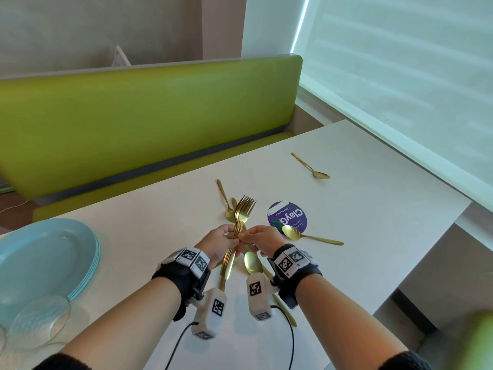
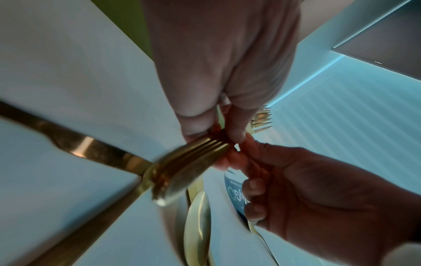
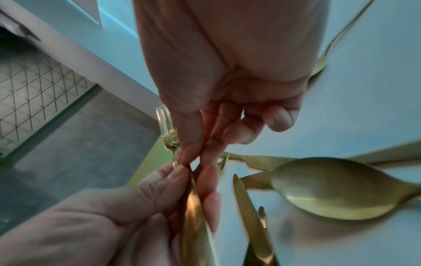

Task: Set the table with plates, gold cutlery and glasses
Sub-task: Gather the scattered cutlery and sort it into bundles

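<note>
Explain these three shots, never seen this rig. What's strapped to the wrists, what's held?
No robot: a person works with bare hands. The wide picture comes from a head-worn camera looking down. The other two come from the wrist cameras, white boxes strapped to each wrist, looking along the hand. The left hand grips a bundle of gold forks, tines up, and the right hand pinches the same bundle with its fingers. On the white table lie gold spoons, a knife, a purple sticker, stacked pale blue plates and a glass bowl.
</note>
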A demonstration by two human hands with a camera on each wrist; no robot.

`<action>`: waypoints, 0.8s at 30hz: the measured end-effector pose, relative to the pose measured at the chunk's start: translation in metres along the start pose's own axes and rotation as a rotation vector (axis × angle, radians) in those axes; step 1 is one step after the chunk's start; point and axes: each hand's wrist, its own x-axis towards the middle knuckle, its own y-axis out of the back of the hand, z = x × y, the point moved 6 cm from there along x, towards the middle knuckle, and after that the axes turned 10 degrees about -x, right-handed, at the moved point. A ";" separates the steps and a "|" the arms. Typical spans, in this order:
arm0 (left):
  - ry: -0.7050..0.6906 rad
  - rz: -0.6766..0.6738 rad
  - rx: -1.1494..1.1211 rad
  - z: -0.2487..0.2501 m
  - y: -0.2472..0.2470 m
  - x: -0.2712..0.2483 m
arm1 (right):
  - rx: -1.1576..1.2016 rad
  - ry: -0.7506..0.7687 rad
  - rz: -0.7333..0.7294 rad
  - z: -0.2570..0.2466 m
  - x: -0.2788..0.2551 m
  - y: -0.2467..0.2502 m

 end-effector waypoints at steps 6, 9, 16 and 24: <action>-0.015 0.094 0.057 -0.008 0.006 0.003 | -0.309 -0.070 0.114 0.028 0.005 0.014; -0.017 0.174 0.028 -0.011 0.021 -0.001 | -0.538 -0.148 0.100 0.046 -0.001 0.013; -0.017 0.253 -0.007 -0.019 0.051 -0.022 | -0.898 -0.272 0.175 0.082 -0.024 -0.004; 0.018 0.244 -0.052 -0.035 0.067 -0.050 | -0.871 -0.351 0.249 0.089 -0.046 -0.017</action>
